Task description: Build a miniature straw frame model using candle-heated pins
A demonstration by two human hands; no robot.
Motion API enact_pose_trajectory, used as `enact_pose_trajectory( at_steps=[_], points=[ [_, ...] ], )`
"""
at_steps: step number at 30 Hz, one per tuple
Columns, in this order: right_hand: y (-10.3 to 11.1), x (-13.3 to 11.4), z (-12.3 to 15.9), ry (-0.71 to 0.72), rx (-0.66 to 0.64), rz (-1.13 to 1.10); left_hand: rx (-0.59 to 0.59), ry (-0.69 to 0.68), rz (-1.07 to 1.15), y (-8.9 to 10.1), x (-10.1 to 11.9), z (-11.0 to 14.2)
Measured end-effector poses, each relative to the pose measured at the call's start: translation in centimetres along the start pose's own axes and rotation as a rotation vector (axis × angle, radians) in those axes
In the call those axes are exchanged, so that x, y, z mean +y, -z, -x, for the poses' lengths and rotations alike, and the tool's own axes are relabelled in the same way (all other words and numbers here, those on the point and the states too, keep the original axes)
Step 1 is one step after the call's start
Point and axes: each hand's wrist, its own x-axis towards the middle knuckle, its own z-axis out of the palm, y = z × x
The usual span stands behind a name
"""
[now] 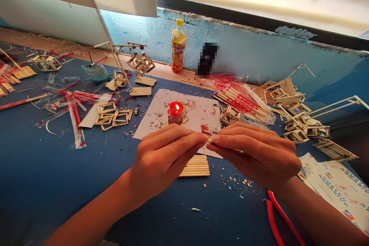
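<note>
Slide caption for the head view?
Left hand and right hand pinch a small pale piece near a lit red candle.

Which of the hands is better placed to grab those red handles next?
Probably the right hand: it is nearer the red handles, which show just below it in the picture. The left hand is farther off.

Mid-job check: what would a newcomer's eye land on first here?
Probably the lit red candle, its flame burning near the middle of the view. Next, nearer the camera, the left hand and right hand, pinching a small pale piece between their fingertips. Farther back, the yellow-capped drink bottle stands out before the blue wall.
</note>
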Motion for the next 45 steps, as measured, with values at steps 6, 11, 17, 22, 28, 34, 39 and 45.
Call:
enact_pose_trajectory(
  at_steps=[6, 11, 17, 22, 28, 34, 39, 45],
  points=[
    [0.1, -0.1, 0.1, -0.001, -0.008, 0.005, -0.002, -0.004, 0.014, -0.1, 0.0, 0.0],
    [0.2, -0.2, 0.1, -0.021, -0.024, -0.007, -0.012, -0.003, 0.013, -0.2, 0.0, 0.0],
    [0.1, 0.1, 0.1, 0.005, -0.007, 0.015, -0.012, 0.016, -0.018, -0.1, 0.1, 0.0],
    [-0.1, 0.5, 0.2, 0.064, -0.026, 0.12, -0.008, 0.049, -0.027, -0.2, 0.3, 0.0],
    [0.0, 0.4, 0.3, 0.098, -0.012, 0.095, -0.002, 0.018, -0.026, -0.3, 0.3, 0.0],
    [0.3, 0.6, 0.8, 0.1, -0.048, 0.05, -0.01, 0.002, -0.013, -0.4, 0.0, 0.1],
    [0.1, 0.4, 0.7, 0.089, -0.049, 0.087, -0.004, 0.0, -0.029, -0.4, -0.1, 0.1],
    [0.4, 0.4, -0.2, 0.018, -0.053, 0.264, 0.016, -0.013, -0.058, -0.2, -0.4, -0.3]
  ],
)
